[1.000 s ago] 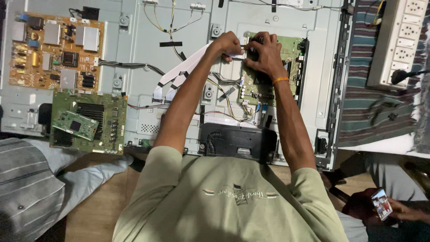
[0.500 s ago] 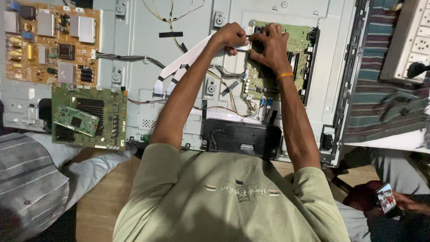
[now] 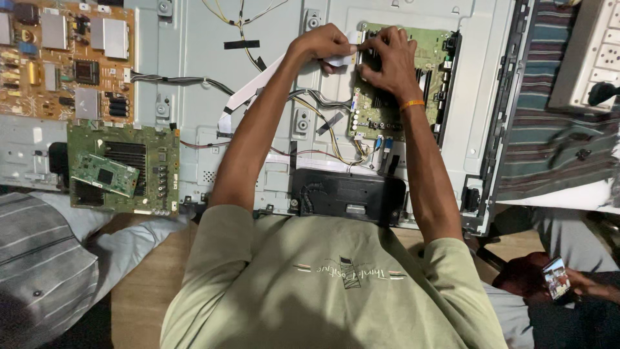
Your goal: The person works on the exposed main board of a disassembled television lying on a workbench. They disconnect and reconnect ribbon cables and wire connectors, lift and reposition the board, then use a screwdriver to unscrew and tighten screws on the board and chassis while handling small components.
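White ribbon cable ran to the top-left edge of the green circuit board; left hand pinched its end, right hand pressed there, fingers closed.

Under my hands I see the grey metal back panel of an opened television. On it lie a green circuit board beneath my fingers, a tan power board and another green board far to their left.
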